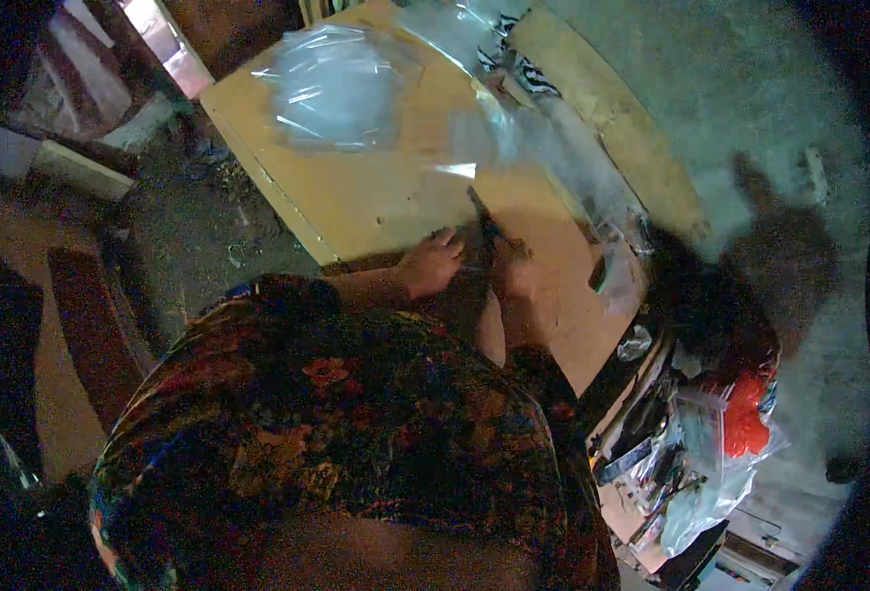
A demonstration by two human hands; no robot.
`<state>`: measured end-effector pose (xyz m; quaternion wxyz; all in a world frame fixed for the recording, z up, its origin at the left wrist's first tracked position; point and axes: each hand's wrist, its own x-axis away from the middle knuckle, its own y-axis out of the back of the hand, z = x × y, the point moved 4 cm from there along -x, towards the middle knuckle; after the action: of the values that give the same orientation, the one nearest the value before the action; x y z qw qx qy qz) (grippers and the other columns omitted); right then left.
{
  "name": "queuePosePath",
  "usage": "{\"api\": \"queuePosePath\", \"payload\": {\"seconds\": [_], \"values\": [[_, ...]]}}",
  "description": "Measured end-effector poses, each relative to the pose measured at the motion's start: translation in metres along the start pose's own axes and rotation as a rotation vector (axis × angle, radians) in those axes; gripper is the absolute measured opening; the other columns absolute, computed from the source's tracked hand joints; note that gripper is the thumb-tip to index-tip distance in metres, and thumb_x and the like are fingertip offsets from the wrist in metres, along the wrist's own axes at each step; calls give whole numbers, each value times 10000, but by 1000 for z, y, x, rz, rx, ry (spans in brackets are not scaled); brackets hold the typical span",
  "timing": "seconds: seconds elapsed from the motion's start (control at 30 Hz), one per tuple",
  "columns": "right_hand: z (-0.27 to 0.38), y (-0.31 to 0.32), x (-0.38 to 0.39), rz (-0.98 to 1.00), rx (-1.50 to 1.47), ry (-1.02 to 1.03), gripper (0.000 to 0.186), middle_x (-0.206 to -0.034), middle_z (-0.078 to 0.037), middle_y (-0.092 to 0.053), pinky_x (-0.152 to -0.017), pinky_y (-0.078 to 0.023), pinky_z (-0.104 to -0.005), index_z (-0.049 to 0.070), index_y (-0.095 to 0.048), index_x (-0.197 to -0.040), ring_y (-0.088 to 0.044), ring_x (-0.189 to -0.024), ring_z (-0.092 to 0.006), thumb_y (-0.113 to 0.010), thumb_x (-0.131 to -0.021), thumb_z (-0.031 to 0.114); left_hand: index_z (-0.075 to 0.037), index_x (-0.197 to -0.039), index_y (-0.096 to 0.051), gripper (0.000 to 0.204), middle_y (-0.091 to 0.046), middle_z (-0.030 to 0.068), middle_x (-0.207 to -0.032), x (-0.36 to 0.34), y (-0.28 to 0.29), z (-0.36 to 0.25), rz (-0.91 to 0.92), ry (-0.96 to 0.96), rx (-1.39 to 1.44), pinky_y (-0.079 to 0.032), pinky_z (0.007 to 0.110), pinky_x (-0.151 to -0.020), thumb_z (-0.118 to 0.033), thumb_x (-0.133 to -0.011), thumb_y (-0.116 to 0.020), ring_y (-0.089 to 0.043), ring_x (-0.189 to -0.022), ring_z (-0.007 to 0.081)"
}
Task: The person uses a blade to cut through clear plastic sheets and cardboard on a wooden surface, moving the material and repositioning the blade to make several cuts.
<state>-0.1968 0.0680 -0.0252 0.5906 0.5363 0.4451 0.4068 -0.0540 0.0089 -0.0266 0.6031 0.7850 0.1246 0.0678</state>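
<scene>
My left hand (433,265) is at the near edge of a tan tabletop (346,202), its fingers curled against a dark, narrow thing (474,244) that lies between my hands. Close beside it on the right, my right hand (516,274) is bent inward at the same dark thing and looks blurred. The thing's thin end points away from me over the table; its kind is too dark to make out. Just beyond that end lies a small shiny piece of clear plastic (455,170). A pile of clear plastic bags (334,94) rests farther back on the table.
Clear plastic sheeting (563,163) runs along the table's right side, with a black-and-white patterned item (534,77) at its far end. At the lower right, a surface holds a bright red item (746,414) and several plastic packets (696,428). A wooden board (85,169) lies at left.
</scene>
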Motion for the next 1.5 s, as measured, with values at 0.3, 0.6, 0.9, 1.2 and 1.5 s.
{"api": "queuePosePath", "payload": {"seconds": [0.3, 0.6, 0.9, 1.2, 1.5], "values": [[-10, -13, 28, -59, -159, -36, 237, -892, -150, -517, -709, -418, -411, 62, -530, -960, -511, -826, -306, -499, -738, 140, -34, -836, -535, 166, -534, 111, -810, -6, -62, -20, -102, -80, 346, -459, 375, -700, -137, -708, -510, -517, -799, 261], [-17, -3, 52, 28, -31, -113, 203, -847, -142, -541, -725, -406, -412, 63, -521, -959, -503, -838, -309, -451, -781, 130, -22, -712, -531, 211, -499, 164, -575, 18, 7, -70, 381, -169, 742, -401, 399, -531, -217, -780, -487, -506, -542, 268], [-21, -11, 52, 0, -24, -14, 211, -873, -149, -534, -746, -392, -434, 46, -533, -941, -496, -865, -294, -460, -784, 166, 21, -1202, -342, 691, -230, 181, -1319, -3, 9, 8, -218, 26, -52, -210, 543, -941, -435, -720, -532, -235, -1196, 371], [-31, -49, -14, 219, -79, -222, 358, -999, -141, -504, -839, -357, -418, 101, -461, -1127, -451, -973, -299, -446, -790, 220, -69, -1139, -469, 464, -309, 150, -1297, 18, -23, 16, -302, -160, -260, -179, 557, -956, -349, -770, -489, -216, -1226, 341], [-57, -41, 25, -175, -439, -334, 377, -1069, -121, -484, -789, -394, -416, 97, -484, -1138, -439, -960, -330, -471, -764, 139, -96, -795, -592, 166, -555, 91, -852, 21, 59, 169, -242, 124, 43, -431, 393, -476, -237, -744, -519, -554, -619, 241]]}}
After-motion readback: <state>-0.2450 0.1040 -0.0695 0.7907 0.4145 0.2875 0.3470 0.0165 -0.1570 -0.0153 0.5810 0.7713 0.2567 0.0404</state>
